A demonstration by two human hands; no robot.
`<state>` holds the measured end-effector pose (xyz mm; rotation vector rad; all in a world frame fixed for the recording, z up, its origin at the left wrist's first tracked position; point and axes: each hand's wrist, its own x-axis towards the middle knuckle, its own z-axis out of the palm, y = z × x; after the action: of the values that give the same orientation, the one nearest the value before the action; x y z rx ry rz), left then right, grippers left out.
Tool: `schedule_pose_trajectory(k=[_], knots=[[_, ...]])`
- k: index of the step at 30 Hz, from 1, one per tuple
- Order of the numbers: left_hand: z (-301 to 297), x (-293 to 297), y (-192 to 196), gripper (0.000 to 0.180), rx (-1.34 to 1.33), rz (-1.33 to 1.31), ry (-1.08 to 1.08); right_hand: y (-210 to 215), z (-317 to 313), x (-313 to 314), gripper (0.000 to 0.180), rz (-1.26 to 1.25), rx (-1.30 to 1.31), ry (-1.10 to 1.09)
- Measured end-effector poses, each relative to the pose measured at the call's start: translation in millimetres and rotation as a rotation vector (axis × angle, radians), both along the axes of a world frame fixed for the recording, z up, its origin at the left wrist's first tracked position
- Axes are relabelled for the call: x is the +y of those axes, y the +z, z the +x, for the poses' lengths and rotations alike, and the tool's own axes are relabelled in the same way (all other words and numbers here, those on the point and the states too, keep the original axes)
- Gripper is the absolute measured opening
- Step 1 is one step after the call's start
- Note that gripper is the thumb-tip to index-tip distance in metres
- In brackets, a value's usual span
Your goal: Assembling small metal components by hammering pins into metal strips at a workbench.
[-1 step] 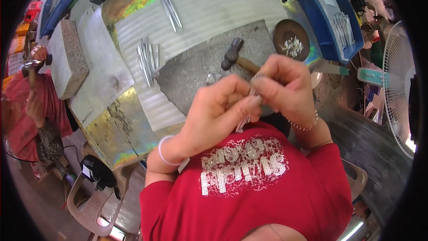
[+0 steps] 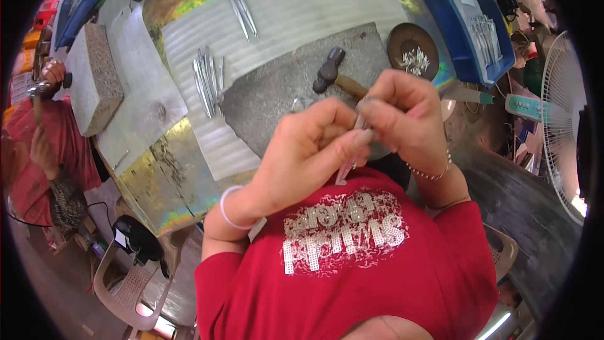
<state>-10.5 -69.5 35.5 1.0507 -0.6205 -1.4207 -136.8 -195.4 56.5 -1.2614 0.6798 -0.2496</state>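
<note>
Close in front of my red shirt, my left hand [image 2: 308, 157] pinches a slim pair of metal tweezers [image 2: 346, 169] between thumb and fingers. Its tapered end points down toward the shirt and catches a pinkish reflection. My right hand [image 2: 406, 119] is closed at the upper end of the tweezers, thumb and fingertips pressed together, almost touching the left fingertips. The fingers hide that upper end. Just beyond my hands lies a hammer [image 2: 328, 70] on a flat grey stone slab [image 2: 270, 101], its wooden handle partly behind my right hand.
Several tweezers [image 2: 204, 82] lie left of the slab, more [image 2: 242, 12] farther back. A brown dish [image 2: 396, 41] holds small pale slivers. A blue bin [image 2: 462, 66] stands at far right, near a fan [image 2: 563, 119]. At left, a co-worker [image 2: 50, 138] holds a hammer by a stone block [image 2: 94, 82].
Both hands have shifted very slightly, and more of the lower end of the tweezers shows below my left fingers. The view has tilted a little.
</note>
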Motion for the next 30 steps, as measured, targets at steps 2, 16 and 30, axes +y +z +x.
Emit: schedule_pose_trajectory(k=[2,16,30], knots=[[8.7,-4.0,1.3,0.012,-0.049,0.042,-0.104,-2.9,0.6,-4.4,0.014,0.153,-0.036,-0.057],[18.0,-14.0,14.1,0.022,0.021,0.165,-0.231,-14.0,-3.4,3.3,0.016,0.398,-0.071,-0.149],[22.7,-24.0,17.8,0.022,-0.045,0.201,-0.340,-23.3,-9.2,12.0,0.016,0.336,-0.147,-0.246]])
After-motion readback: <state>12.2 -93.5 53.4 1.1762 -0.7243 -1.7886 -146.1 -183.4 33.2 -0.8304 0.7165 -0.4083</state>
